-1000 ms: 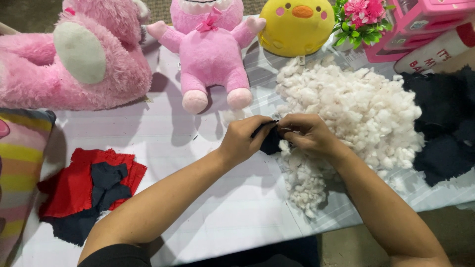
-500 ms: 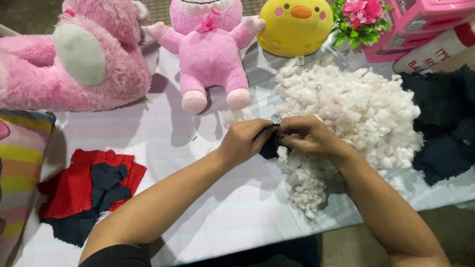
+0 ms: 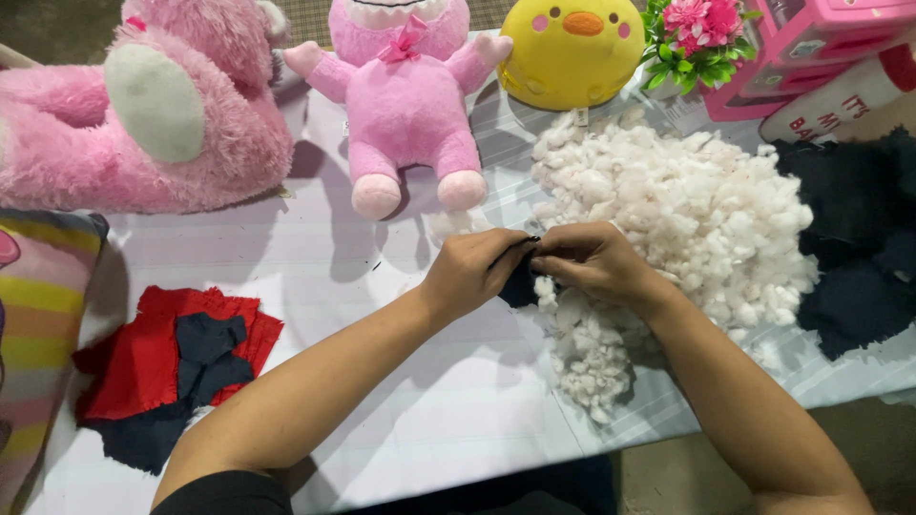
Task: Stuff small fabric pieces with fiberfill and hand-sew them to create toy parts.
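1. Here, my left hand (image 3: 472,269) and right hand (image 3: 593,262) meet fingertip to fingertip, both pinched shut on a small dark fabric piece (image 3: 520,286) held just above the bench (image 3: 382,381), at the near-left edge of the white stuffing pile (image 3: 668,219).
2. Open room lies to the left of my hands: a bare stretch of white cover runs between them and the red cloth (image 3: 143,353). The near bench edge runs close under my forearms.
3. The bench carries a pale, faintly striped cover; beyond its near edge I see a brownish floor.
4. To the right, the stuffing touches my right hand and wrist, and black fabric (image 3: 849,238) lies past it.
5. Ahead stand a pink plush doll (image 3: 405,95), a large pink plush (image 3: 181,114) and a yellow chick plush (image 3: 571,52), well apart from my hands.
6. A dark blue scrap (image 3: 205,348) lies on the red cloth; a striped cushion (image 3: 38,315) sits at the far left edge.
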